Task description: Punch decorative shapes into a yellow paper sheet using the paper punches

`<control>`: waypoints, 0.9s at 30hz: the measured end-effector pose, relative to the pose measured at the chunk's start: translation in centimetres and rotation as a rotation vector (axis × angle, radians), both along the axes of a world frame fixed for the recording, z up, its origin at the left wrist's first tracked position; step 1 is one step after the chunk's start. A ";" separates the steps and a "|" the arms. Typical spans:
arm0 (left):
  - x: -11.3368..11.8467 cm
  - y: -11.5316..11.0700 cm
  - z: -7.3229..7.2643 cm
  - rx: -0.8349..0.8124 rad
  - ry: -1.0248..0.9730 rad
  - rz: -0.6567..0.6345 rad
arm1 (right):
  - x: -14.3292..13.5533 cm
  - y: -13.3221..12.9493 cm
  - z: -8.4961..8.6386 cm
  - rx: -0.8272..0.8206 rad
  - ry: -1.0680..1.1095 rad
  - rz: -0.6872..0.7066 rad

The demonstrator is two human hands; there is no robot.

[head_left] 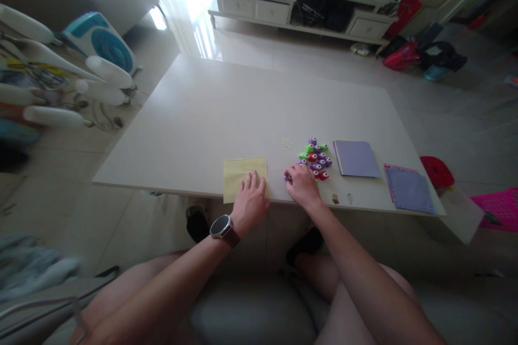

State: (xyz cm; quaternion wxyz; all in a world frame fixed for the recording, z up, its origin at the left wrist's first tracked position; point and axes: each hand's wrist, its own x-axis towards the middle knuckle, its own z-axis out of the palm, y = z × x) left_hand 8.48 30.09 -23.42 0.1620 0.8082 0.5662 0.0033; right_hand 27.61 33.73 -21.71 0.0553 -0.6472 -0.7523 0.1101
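Note:
My left hand (252, 197) lies flat with its fingers spread on a sheet of yellow paper (233, 177) at the table's near edge. The sheet overhangs that edge slightly, and small marks run along its far side. To the right, my right hand (302, 183) is closed around a small purple craft punch (287, 177), mostly hidden by the fingers. Just beyond this hand sits a cluster of several small craft punches (322, 157) in purple, green and red. Tiny yellow paper bits (285, 144) are scattered left of the cluster.
A stack of purple paper (356, 158) and a bluish-purple pack of sheets (410, 188) lie on the right of the white table (259, 102). Two small stickers or cut-outs (335, 199) rest near the front edge. A pink basket (499, 208) stands off the right side.

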 end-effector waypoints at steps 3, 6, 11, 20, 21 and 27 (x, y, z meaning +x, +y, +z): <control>0.3 0.2 0.0 -0.009 -0.036 -0.008 | 0.7 0.2 0.2 0.028 0.005 -0.023; 0.7 0.4 -0.2 -0.024 -0.083 -0.028 | 1.4 0.3 0.1 0.041 0.008 -0.032; 0.3 0.8 -0.1 0.031 -0.088 -0.030 | 2.3 0.6 -0.2 0.036 0.060 -0.037; -0.3 1.3 1.2 0.018 -0.046 0.013 | 2.7 0.8 -0.8 -0.018 0.066 -0.048; -0.1 1.3 1.1 0.008 -0.053 0.008 | 2.7 0.8 -0.9 -0.020 0.064 -0.044; 0.3 1.6 0.7 -0.056 -0.090 -0.003 | 3.5 0.9 -1.0 -0.026 0.055 -0.027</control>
